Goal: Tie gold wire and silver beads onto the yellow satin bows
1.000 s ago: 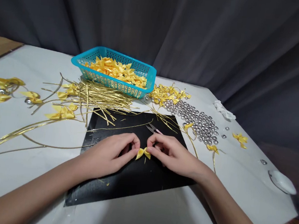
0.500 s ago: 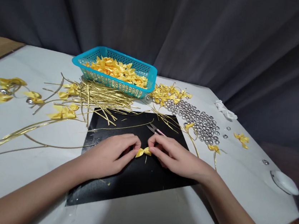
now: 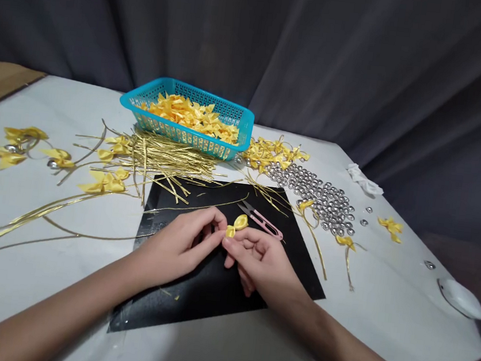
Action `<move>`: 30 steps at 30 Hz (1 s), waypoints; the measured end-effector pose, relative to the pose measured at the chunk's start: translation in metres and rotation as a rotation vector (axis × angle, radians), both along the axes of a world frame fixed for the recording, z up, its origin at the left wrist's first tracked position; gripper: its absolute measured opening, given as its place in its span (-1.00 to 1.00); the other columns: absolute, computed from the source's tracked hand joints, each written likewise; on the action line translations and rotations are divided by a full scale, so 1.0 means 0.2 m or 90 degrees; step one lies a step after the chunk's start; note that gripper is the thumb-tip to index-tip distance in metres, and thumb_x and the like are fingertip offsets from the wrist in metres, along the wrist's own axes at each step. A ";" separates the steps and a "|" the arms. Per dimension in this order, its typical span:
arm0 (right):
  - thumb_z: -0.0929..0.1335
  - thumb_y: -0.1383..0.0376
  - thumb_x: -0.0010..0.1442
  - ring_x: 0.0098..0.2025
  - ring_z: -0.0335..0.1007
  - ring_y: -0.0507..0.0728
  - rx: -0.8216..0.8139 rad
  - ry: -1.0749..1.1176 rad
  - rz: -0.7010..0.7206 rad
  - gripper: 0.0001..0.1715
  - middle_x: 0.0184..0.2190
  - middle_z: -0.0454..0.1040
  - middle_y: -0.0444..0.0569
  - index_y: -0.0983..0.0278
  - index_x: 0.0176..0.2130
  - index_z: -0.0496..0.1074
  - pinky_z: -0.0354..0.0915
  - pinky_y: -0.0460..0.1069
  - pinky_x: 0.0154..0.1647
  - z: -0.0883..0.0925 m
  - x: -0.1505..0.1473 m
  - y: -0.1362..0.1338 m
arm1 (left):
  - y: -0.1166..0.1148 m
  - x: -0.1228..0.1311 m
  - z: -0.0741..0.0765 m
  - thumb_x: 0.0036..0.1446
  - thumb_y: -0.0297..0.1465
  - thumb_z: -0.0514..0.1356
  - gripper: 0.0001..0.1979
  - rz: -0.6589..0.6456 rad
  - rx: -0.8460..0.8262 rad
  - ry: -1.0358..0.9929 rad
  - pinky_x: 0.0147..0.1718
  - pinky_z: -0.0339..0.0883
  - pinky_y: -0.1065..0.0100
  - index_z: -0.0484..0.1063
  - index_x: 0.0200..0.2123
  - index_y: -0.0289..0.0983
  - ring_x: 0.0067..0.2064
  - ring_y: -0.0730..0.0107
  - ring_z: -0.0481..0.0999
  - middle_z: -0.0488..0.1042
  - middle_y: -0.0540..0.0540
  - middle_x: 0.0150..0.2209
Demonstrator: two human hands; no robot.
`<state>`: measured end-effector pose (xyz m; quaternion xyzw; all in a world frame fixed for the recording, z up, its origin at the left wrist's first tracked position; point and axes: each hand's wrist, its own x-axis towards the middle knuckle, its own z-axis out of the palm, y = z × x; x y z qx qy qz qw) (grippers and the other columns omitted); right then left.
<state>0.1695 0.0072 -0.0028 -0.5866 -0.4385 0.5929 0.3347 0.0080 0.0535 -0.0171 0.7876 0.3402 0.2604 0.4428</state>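
A small yellow ribbon bow (image 3: 240, 223) is pinched between both hands above the black mat (image 3: 194, 285). My left hand (image 3: 190, 241) grips its near left side with thumb and forefinger. My right hand (image 3: 258, 258) is closed on its lower edge, the thumb nearest me and the other fingers curled beneath. One loop of the bow stands up to the right, and its lower part is partly hidden by the fingertips. Pink-handled thread snips (image 3: 267, 224) lie on the mat just beyond my right hand. A thin gold cord (image 3: 194, 205) crosses the mat behind my left hand.
A blue basket (image 3: 185, 135) of yellow bows stands at the back, gold cords (image 3: 169, 158) heaped before it. Silver beads (image 3: 325, 199) spread to the right. Yellow bows with cords (image 3: 105, 181) lie at left. A white rounded object (image 3: 461, 297) sits near the right edge.
The bow has been turned from lying level to tilted, one loop up. My right hand has shifted down and left, closer to the left one, uncovering the snips' pink handles.
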 end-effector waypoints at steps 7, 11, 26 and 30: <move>0.38 0.23 0.00 -0.73 -0.02 -0.16 0.035 -0.053 0.044 -0.74 -0.69 0.20 -0.26 0.32 -0.52 0.25 -0.04 -0.21 -0.76 0.01 0.04 0.03 | 0.00 0.00 0.01 0.24 -0.32 -0.03 -0.81 0.009 -0.014 0.016 -0.43 0.12 0.45 0.23 -0.39 -0.26 -0.43 0.50 0.27 0.30 0.06 -0.44; 0.40 0.24 0.00 -0.64 -0.01 -0.15 0.108 -0.164 0.107 -0.74 -0.62 0.18 -0.23 0.35 -0.50 0.29 -0.05 -0.20 -0.66 0.02 0.08 0.06 | 0.00 0.00 0.01 0.24 -0.32 -0.03 -0.80 0.002 -0.042 0.013 -0.43 0.11 0.45 0.22 -0.41 -0.26 -0.43 0.50 0.25 0.27 0.07 -0.47; 0.27 0.15 0.20 -0.62 0.16 -0.09 0.163 -0.190 0.180 -0.75 -0.63 0.20 -0.22 0.31 -0.29 0.31 0.11 -0.19 -0.60 0.04 0.16 0.08 | 0.00 0.00 0.02 0.21 -0.30 0.00 -0.83 0.002 -0.102 0.000 -0.50 0.11 0.45 0.25 -0.38 -0.25 -0.47 0.50 0.24 0.28 0.07 -0.48; 0.23 0.13 0.24 -0.62 0.16 -0.09 0.142 -0.196 0.217 -0.75 -0.66 0.20 -0.24 0.29 -0.29 0.26 0.14 -0.20 -0.60 0.05 0.17 0.08 | 0.00 0.00 0.02 0.22 -0.30 -0.02 -0.82 0.001 -0.075 0.001 -0.50 0.12 0.45 0.24 -0.39 -0.25 -0.47 0.50 0.25 0.27 0.07 -0.48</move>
